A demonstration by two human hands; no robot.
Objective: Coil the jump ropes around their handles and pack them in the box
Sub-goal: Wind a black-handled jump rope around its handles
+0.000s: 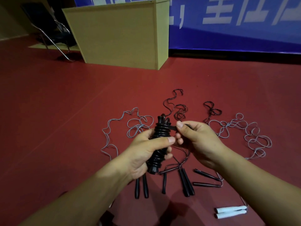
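Near the frame's centre, left hand (146,152) grips a coiled black rubber jump rope bundle (160,141); right hand (198,141) pinches its loose end.

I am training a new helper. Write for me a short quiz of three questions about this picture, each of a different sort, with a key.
1. True or false: the left hand grips a bundle of black rope wound around handles.
2. Multiple choice: what colour is the pair of handles at the lower right of the floor? A) red B) white C) green
3. Fill in: the right hand pinches the free end of the black ____.

Key
1. True.
2. B; the white handles lie side by side, away from the black handles.
3. Rope.
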